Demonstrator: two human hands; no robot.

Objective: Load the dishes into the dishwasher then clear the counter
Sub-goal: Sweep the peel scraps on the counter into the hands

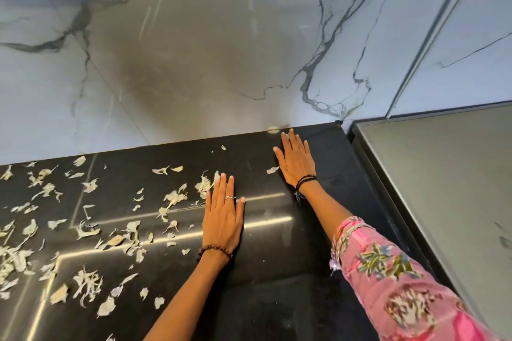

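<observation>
Two hands flat on black tabletop point(277, 271), palms down, fingers straight, holding nothing.

- L hand point(223, 219): mid tabletop, fingers together & pointing toward wall; ring on one finger, dark bead bracelet at wrist. Fingertips point(221, 178) touch edge of the scrap scatter.
- R hand point(295, 159): farther back, near rear R corner of tabletop, fingers spread a little; black thread bands at wrist. One small scrap point(273, 170) lies just beside its thumb side.
- Pink floral sleeve point(393, 277): on R arm, lower R of view.
- Peel scraps point(88, 230): many pale, papery, torn bits, spread over L half of tabletop, thickest at far L; a few stray pcs toward the wall. What they come from: can't tell.
- Small pale round spot point(273, 129): at rear edge of tabletop, just beyond R hand's fingertips; too blurred to identify.
- Marble-look wall point(194, 50): white w/ grey veins, behind tabletop; a dim shadow falls across its middle.
- Grey flat surface point(443, 174): R of tabletop, apart by a narrow dark gap.
- Bright light streaks reflect on the tabletop near L hand.
</observation>
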